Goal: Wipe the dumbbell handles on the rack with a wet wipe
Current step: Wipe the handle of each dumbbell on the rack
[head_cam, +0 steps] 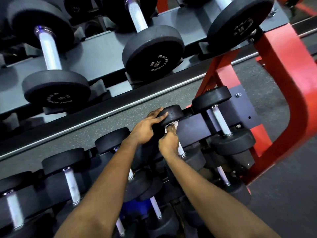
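Left hand (147,129) — fingers straight, resting on black round rubber dumbbell head (175,112) | right hand (169,141) — gripping white wet wipe (174,124) round knurled steel handle (181,149) | red steel rack (283,79), right end

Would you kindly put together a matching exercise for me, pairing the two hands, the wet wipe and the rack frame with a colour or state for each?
Column one:
1. left hand
2. right hand
3. wet wipe
4. rack frame

Column two:
A. red
B. white, bunched at the fingertips
C. fingers straight, resting on a black dumbbell head
D. curled round a dumbbell handle

Pairs: 1-C, 2-D, 3-B, 4-A
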### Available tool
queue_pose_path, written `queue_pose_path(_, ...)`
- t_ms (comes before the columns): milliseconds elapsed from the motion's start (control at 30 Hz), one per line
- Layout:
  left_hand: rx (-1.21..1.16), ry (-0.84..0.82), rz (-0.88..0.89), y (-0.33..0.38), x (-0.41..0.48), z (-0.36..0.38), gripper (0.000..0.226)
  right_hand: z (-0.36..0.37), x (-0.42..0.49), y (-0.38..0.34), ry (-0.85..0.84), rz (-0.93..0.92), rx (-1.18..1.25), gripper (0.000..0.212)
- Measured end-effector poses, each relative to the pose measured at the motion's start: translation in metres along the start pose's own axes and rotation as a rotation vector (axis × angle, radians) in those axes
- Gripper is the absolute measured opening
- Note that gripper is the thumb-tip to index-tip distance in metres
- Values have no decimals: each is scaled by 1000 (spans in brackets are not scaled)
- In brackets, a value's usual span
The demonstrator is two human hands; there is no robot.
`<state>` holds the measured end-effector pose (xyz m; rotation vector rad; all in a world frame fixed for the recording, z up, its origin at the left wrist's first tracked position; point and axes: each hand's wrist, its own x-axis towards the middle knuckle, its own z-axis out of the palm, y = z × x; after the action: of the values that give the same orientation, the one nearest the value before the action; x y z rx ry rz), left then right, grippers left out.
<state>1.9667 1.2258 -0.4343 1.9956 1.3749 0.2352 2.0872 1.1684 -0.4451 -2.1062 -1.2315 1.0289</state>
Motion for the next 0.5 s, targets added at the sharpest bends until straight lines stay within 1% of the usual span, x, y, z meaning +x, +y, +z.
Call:
queue_pose_path(67,-15,-17,5,0,0,-2,113,-2,9,-1,-43,28,-19,55)
queue_pose_path(100,-20,-19,10,1,0,-2,113,-6,15,-2,-67,73,-8,51)
queue_pose_path(167,-24,-16,15,2,0,-3,113,-19,24,-2,-117,158,22,35)
queue_pose_path(200,-22,-15,15,1,0,-3,113,-25,28,-2,-135,182,33,29)
queue_pose_path(267,-22,-12,24,0,0,-2,113,-30,29,-3,-144,176,18,25)
queue_pose_path(333,-26,-11,29,0,0,-3,112,-25,20,-3,-135,127,-48,30)
queue_pose_path(433,-20,-15,27,2,0,-4,110,-12,5,1,-108,-2,-91,51)
queue_pose_path(467,-16,-16,24,2,0,-4,109,-11,6,2,-104,-5,-85,55)
queue_pose_path(500,-17,-16,25,1,-1,-4,108,-10,12,5,-102,21,-55,55)
